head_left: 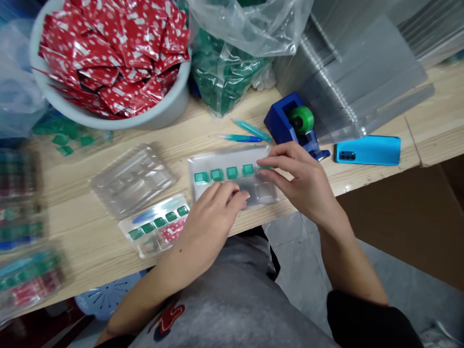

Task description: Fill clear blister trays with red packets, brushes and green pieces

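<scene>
A clear plastic tray [203, 162] lies near the table's front edge, with a row of several green cubes [216, 174] in its upper slots. My right hand [302, 181] pinches a green cube [266, 167] at the right end of that row. My left hand [213, 215] rests on the tray's lower part with its fingers curled together; what is under them is hidden. Left of it lies a filled, closed tray [155, 227] with green cubes, a blue pen and a red packet inside.
An empty clear tray [132, 179] lies to the left. A grey bowl [170, 104] of red packets and a bag of green cubes [221, 72] stand behind. Two blue pens [246, 134], a blue tape dispenser [295, 123], a blue phone [368, 151], stacked clear lids [362, 77].
</scene>
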`<state>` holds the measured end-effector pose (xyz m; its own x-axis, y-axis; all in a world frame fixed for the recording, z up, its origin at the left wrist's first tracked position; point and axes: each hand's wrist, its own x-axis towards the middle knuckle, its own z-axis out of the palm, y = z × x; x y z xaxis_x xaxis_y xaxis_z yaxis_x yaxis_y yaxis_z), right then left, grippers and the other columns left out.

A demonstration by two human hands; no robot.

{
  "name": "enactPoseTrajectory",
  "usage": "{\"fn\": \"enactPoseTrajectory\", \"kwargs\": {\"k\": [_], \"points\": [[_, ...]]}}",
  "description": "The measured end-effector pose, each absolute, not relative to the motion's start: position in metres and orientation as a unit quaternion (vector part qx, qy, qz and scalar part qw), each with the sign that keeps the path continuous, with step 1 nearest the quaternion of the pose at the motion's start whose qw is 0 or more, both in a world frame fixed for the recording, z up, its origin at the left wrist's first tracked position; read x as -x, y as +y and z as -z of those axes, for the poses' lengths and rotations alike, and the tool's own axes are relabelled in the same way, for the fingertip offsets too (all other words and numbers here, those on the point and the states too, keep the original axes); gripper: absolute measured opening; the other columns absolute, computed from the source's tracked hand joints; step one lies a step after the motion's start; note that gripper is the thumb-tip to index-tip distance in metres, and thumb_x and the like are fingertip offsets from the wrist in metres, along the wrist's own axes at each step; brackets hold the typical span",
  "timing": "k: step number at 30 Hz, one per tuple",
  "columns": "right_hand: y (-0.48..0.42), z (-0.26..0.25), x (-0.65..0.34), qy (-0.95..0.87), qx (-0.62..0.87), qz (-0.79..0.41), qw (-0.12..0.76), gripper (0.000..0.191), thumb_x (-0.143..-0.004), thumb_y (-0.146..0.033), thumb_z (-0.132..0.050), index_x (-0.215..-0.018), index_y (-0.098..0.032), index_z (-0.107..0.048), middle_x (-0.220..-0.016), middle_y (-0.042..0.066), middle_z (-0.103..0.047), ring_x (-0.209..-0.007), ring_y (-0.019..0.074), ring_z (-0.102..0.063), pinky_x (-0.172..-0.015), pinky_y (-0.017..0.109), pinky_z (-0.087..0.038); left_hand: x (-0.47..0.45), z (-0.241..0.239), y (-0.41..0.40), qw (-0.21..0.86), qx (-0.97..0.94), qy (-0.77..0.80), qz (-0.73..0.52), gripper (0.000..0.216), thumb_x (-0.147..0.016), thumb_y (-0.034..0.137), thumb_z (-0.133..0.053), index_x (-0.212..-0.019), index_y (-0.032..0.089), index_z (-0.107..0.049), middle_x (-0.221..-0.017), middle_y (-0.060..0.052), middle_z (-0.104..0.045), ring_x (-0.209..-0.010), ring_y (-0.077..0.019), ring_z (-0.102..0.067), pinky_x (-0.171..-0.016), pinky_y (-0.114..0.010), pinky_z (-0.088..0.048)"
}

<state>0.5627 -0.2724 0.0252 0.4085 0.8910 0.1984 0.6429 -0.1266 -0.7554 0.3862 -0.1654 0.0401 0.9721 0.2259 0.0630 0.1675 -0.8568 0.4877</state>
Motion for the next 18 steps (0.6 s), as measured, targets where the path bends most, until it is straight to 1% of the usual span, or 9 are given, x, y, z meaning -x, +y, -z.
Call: {"fn": "enactPoseTrajectory", "kwargs": {"k": [2,6,9,11,13,15,18], "points": [[-0.268,-0.023,-0.563,-0.53,0.728,-0.155,0.406,0.015,-0.088,-0.018,-0.063,-0.098,-0.024,-0.072,-0.102,0.005,-0.065,-0.097,0.018,-0.062,-0.084,0.034,-0.053,-0.385,-0.041,-0.165,0.255,-0.961,0.1,-0.043,0.02,-0.095,0.008,-0.046,-0.101,0.017,-0.062,-0.099,-0.009,-0.061,-0.087,-0.0231,-0.056,-0.073,-0.035,-0.047],[-0.269,-0.02,-0.563,-0.53,0.721,-0.156,0.419,0.018,-0.087,-0.019,-0.066,-0.102,-0.025,-0.072,-0.102,0.005,-0.066,-0.093,0.0171,-0.063,-0.078,0.032,-0.055,-0.385,-0.039,-0.163,0.25,-0.963,0.091,-0.034,0.017,-0.094,0.007,-0.045,-0.094,0.016,-0.06,-0.096,-0.008,-0.06,-0.086,-0.0221,-0.054,-0.073,-0.034,-0.046],[-0.272,-0.017,-0.564,-0.524,0.729,-0.138,0.418,0.016,-0.087,-0.019,-0.067,-0.1,-0.025,-0.072,-0.099,0.004,-0.064,-0.082,0.0135,-0.061,-0.074,0.03,-0.054,-0.385,-0.038,-0.162,0.253,-0.962,0.094,-0.033,0.016,-0.094,0.008,-0.047,-0.099,0.017,-0.059,-0.098,-0.007,-0.059,-0.087,-0.0218,-0.054,-0.074,-0.033,-0.045],[-0.272,-0.016,-0.565,-0.522,0.736,-0.134,0.41,0.019,-0.086,-0.017,-0.067,-0.103,-0.024,-0.071,-0.102,0.004,-0.063,-0.079,0.0123,-0.06,-0.071,0.029,-0.054,-0.385,-0.038,-0.161,0.259,-0.961,0.093,-0.033,0.016,-0.094,0.009,-0.048,-0.103,0.017,-0.06,-0.1,-0.007,-0.059,-0.089,-0.0221,-0.054,-0.074,-0.033,-0.045],[-0.271,-0.017,-0.566,-0.537,0.732,-0.14,0.395,0.02,-0.087,-0.016,-0.065,-0.104,-0.023,-0.07,-0.104,0.005,-0.063,-0.084,0.014,-0.062,-0.073,0.03,-0.054,-0.385,-0.039,-0.16,0.26,-0.961,0.086,-0.027,0.016,-0.094,0.009,-0.049,-0.102,0.017,-0.06,-0.1,-0.007,-0.059,-0.089,-0.0226,-0.054,-0.074,-0.033,-0.044],[-0.267,-0.019,-0.568,-0.57,0.718,-0.145,0.372,0.018,-0.088,-0.013,-0.061,-0.101,-0.022,-0.071,-0.102,0.006,-0.065,-0.092,0.0176,-0.063,-0.077,0.032,-0.055,-0.387,-0.04,-0.161,0.252,-0.964,0.077,-0.018,0.015,-0.093,0.008,-0.049,-0.097,0.016,-0.06,-0.097,-0.008,-0.059,-0.087,-0.023,-0.052,-0.073,-0.034,-0.043],[-0.262,-0.023,-0.573,-0.616,0.699,-0.156,0.327,0.019,-0.087,-0.01,-0.059,-0.098,-0.02,-0.072,-0.098,0.007,-0.066,-0.097,0.0216,-0.064,-0.084,0.036,-0.055,-0.389,-0.04,-0.161,0.236,-0.969,0.073,-0.014,0.017,-0.094,0.008,-0.046,-0.089,0.016,-0.06,-0.095,-0.008,-0.06,-0.086,-0.0237,-0.052,-0.074,-0.035,-0.043]]}}
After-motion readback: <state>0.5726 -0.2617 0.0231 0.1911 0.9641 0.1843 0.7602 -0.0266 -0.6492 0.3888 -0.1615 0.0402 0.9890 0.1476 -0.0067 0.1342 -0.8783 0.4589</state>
